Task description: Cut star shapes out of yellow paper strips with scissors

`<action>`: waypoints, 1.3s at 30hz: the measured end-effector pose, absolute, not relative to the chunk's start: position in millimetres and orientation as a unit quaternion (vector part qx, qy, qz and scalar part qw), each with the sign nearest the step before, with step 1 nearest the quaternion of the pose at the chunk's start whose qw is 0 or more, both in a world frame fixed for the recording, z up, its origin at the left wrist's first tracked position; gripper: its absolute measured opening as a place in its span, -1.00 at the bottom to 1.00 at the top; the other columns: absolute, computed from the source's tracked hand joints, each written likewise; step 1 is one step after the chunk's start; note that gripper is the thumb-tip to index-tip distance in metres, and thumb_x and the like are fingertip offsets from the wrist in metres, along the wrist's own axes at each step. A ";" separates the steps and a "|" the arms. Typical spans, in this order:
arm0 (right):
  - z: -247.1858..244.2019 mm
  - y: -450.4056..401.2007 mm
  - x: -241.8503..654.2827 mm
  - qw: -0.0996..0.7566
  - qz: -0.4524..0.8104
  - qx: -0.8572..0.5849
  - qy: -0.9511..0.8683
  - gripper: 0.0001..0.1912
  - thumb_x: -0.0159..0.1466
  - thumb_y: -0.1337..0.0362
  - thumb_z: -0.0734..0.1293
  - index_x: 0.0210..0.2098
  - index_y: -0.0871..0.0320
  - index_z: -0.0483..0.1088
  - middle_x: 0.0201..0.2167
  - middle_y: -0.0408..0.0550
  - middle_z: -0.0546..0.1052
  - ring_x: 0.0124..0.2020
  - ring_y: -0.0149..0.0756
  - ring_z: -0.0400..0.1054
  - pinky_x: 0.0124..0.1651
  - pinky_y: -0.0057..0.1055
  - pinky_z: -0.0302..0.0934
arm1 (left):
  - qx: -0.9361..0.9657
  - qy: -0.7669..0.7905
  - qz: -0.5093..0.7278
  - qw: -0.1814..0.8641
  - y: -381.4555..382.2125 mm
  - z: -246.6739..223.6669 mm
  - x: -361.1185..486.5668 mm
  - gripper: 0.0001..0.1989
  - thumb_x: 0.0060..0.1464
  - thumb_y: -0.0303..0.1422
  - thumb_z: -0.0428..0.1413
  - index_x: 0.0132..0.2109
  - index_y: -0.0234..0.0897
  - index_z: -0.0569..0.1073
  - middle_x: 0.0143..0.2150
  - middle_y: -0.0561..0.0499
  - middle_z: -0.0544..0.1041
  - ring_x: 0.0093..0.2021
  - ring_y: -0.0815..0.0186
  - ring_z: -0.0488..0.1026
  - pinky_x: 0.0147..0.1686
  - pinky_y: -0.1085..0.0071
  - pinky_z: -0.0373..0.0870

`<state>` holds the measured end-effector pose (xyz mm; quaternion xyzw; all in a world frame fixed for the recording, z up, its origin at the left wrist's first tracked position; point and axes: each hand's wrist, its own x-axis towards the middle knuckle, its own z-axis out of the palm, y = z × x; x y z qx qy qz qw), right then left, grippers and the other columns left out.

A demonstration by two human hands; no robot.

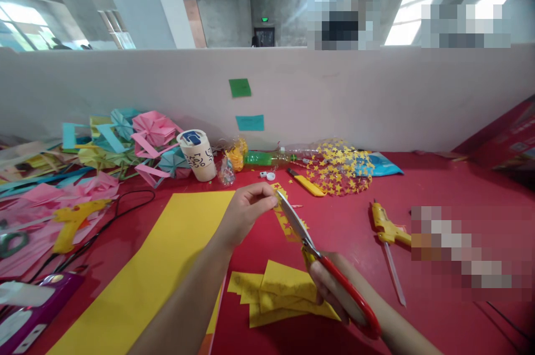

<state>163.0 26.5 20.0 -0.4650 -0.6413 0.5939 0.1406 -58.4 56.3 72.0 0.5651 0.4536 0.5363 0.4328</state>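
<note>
My right hand (330,282) grips a pair of scissors (298,224) with red handles, its blades pointing up and away from me. A bit of yellow shows by the pivot, partly covered by the fingers. My left hand (253,204) is closed in a pinch at the blade tips; whatever lies between its fingertips is too small to make out. Behind the blades is a yellow paper strip (288,228) with star-shaped holes. Below the scissors, several yellow paper pieces (278,296) lie overlapping. A large yellow sheet (167,249) extends under my left forearm.
Yellow glue guns lie left (71,224) and right (387,224). Along the white partition (167,82) are folded paper shapes (154,126), a cup (198,157), a green bottle (259,159), a yellow cutter (309,183) and a star-covered clear object (340,168). A purple power strip (45,310) sits front left.
</note>
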 end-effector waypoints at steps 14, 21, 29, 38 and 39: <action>7.0 39.5 161.9 0.345 0.589 -0.428 -0.593 -0.54 0.22 -0.16 0.21 -0.51 0.08 0.14 -0.84 -0.34 0.16 -0.78 -0.48 0.07 -0.40 -0.40 0.29 | 0.527 0.461 0.506 0.503 61.6 61.2 -49.7 -0.85 0.02 -0.41 0.10 -0.50 -0.29 0.40 -0.50 0.08 0.38 -0.40 0.37 0.30 -0.29 0.43 0.23; 2.0 49.6 157.9 0.338 0.590 -0.489 -0.547 -0.76 0.12 0.12 0.34 -0.48 0.11 0.22 -0.87 -0.38 0.18 -0.88 -0.51 0.03 -0.78 -0.58 -0.09 | 0.496 0.446 0.464 0.583 62.4 34.9 -18.7 -0.85 0.05 -0.33 0.11 -0.43 -0.31 0.40 -0.46 0.05 0.37 -0.38 0.36 0.32 -0.27 0.42 0.27; -5.1 66.4 168.3 0.452 0.556 -0.511 -0.475 -0.58 0.14 0.10 0.30 -0.69 0.08 0.06 -0.86 -0.34 0.13 -0.85 -0.52 0.07 -0.77 -0.57 0.00 | 0.757 0.571 0.203 0.242 82.8 -4.8 -24.1 -0.72 0.21 -0.32 -0.13 -0.39 -0.26 0.38 -0.31 -0.02 0.34 -0.27 0.27 0.34 -0.27 0.37 0.29; -18.0 71.8 169.0 0.461 0.584 -0.479 -0.466 -0.59 0.16 0.13 0.31 -0.66 0.08 0.06 -0.85 -0.37 0.10 -0.87 -0.52 0.02 -0.80 -0.57 -0.06 | 0.777 0.583 0.179 0.159 85.9 -10.0 -8.6 -0.87 0.08 -0.40 0.03 -0.38 -0.30 0.43 -0.25 -0.11 0.37 -0.13 0.10 0.30 -0.14 0.22 0.23; -19.5 72.1 168.9 0.457 0.585 -0.479 -0.468 -0.59 0.17 0.13 0.31 -0.67 0.08 0.07 -0.85 -0.37 0.11 -0.87 -0.52 0.02 -0.80 -0.56 -0.06 | 0.771 0.584 0.189 0.170 83.8 -3.9 -8.4 -0.85 0.12 -0.37 0.00 -0.37 -0.29 0.42 -0.26 -0.10 0.37 -0.16 0.13 0.31 -0.17 0.25 0.25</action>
